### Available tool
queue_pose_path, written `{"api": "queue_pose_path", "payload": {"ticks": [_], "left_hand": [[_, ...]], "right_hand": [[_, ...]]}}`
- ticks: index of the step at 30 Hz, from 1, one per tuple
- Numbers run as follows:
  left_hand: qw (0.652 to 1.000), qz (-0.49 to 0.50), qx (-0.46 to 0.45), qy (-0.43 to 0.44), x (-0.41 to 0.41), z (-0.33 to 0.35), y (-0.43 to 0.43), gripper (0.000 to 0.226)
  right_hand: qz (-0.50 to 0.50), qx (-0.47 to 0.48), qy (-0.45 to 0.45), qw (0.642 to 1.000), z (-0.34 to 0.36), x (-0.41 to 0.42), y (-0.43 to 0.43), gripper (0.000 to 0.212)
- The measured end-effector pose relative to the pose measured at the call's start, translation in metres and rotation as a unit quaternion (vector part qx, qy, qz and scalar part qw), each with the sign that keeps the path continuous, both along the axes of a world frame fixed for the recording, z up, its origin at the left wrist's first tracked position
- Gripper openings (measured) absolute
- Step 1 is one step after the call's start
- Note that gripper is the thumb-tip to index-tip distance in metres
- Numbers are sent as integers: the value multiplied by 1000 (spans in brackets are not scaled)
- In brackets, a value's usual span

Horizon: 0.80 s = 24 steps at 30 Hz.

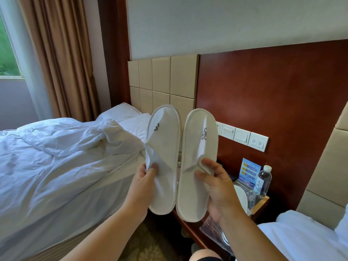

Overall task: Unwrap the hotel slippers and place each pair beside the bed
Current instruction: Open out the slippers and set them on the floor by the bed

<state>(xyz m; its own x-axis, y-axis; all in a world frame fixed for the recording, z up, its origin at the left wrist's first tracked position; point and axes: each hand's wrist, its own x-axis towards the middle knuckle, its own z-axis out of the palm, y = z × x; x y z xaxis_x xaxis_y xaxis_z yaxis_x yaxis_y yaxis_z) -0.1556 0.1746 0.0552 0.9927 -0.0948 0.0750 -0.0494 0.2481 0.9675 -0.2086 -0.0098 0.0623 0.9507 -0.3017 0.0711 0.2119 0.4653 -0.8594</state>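
Note:
I hold two white hotel slippers upright, side by side, in the air between the beds. My left hand (144, 182) grips the left slipper (162, 147) with its thumb on the flattened upper. My right hand (216, 185) grips the right slipper (197, 147) the same way, pinching the upper. Both slippers are unwrapped and carry a grey logo near the toe. Another white slipper (242, 199) lies in clear plastic wrap (212, 229) on the nightstand, partly hidden behind my right hand.
An unmade bed (56, 166) with a white duvet fills the left. A second bed's corner (301, 238) is at lower right. The wooden nightstand (260, 203) holds a water bottle (264, 180) and a blue card (249, 172). Patterned carpet (150, 242) lies below.

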Motion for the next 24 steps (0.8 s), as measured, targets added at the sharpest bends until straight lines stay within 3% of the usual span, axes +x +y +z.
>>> {"api": "queue_pose_path", "payload": {"ticks": [9, 13, 15, 17, 19, 22, 24], "left_hand": [[991, -122, -7, 60, -18, 16, -30, 33], [998, -48, 26, 9, -22, 14, -37, 12], [998, -2, 64, -27, -22, 14, -36, 10], [992, 44, 104, -62, -23, 14, -34, 17], [989, 69, 112, -69, -24, 13, -31, 27], [993, 47, 97, -43, -27, 12, -29, 28], [997, 13, 71, -35, -31, 17, -30, 16]], "right_hand": [[115, 45, -29, 992, 22, -8, 33, 32], [152, 72, -39, 985, 31, -18, 42, 29], [170, 71, -38, 982, 30, -24, 45, 46], [167, 51, -46, 984, 26, -27, 47, 63], [174, 28, -62, 982, 24, -27, 47, 63], [164, 24, -59, 984, 19, -21, 46, 60], [164, 36, -55, 984, 16, -17, 46, 61]]}}
